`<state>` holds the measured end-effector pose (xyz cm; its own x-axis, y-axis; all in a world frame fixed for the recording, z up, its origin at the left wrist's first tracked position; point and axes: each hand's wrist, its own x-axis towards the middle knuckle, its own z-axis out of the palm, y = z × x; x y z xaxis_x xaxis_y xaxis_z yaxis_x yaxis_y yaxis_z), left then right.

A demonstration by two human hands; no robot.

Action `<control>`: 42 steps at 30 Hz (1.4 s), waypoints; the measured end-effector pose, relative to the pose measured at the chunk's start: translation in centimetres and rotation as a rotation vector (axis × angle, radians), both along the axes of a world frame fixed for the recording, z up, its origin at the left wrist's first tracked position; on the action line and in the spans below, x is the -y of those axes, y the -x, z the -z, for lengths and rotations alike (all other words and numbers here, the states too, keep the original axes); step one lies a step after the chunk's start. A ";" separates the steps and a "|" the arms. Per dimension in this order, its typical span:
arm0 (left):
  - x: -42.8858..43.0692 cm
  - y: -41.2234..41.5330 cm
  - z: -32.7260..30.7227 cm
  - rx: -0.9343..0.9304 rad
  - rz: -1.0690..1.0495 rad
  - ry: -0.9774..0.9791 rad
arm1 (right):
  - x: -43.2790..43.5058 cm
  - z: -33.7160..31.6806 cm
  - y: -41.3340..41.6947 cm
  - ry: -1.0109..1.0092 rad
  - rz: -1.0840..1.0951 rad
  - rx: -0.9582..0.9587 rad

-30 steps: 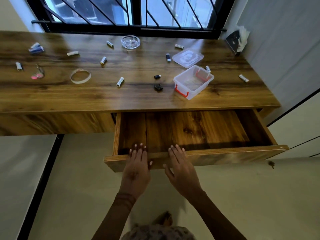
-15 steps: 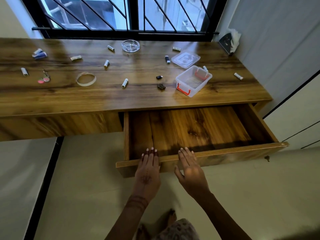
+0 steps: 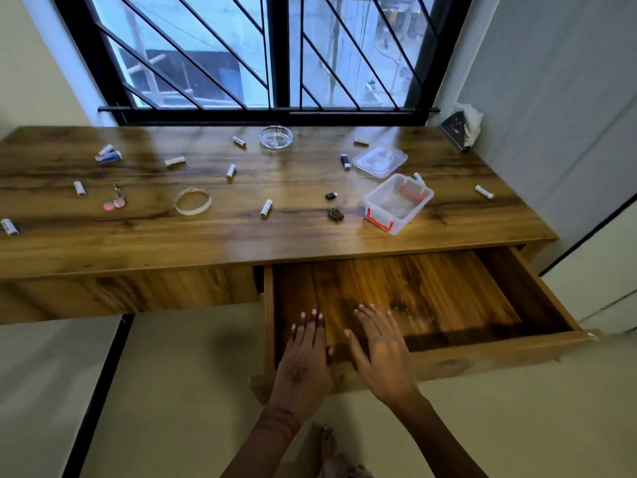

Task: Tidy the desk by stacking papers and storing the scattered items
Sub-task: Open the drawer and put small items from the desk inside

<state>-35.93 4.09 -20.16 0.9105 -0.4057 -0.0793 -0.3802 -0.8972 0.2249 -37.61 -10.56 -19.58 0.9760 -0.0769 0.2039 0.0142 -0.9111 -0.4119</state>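
Observation:
A wooden desk (image 3: 144,243) stands under a barred window, with its drawer (image 3: 482,357) pulled out at the lower right. My left hand (image 3: 305,360) and my right hand (image 3: 382,353) hover palm down over the drawer's front left corner, fingers spread, holding nothing. A clear plastic box with red clips (image 3: 398,203) sits open on the desk's right part, its lid (image 3: 379,161) lying behind it. Several small batteries, one of them (image 3: 265,208) near the middle, lie scattered across the top, along with a tape ring (image 3: 192,201).
A glass ashtray (image 3: 275,136) sits near the window. Two pink earrings (image 3: 114,201), a small black clip (image 3: 335,214), a dark USB stick (image 3: 345,161) and a blue-white tube (image 3: 108,155) lie about. A tissue box (image 3: 460,129) stands in the far right corner.
Both hands have lifted off the drawer's front edge and moved forward over its inside. The camera has risen and now shows more of the window.

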 end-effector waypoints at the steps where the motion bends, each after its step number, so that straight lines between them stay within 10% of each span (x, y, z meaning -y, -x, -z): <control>1: -0.1 -0.9 -0.4 0.016 -0.001 0.003 | -0.3 -0.4 -1.0 -0.009 0.000 0.024; 17: -5.3 -20.4 -4.9 0.161 -0.333 0.220 | -2.6 -4.4 -24.6 -0.143 -0.109 0.138; 28: -6.3 -25.7 -3.5 0.105 -0.259 0.220 | -0.1 -2.5 -34.2 0.059 0.043 -0.188; 42: -7.7 -28.7 0.2 0.130 -0.156 0.122 | 3.4 -3.4 -42.3 0.071 0.163 -0.067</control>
<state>-7.20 11.78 -20.39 0.9623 -0.2587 0.0840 -0.2720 -0.9166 0.2930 4.65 -13.95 -16.21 0.9633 -0.2228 0.1494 -0.1612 -0.9259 -0.3417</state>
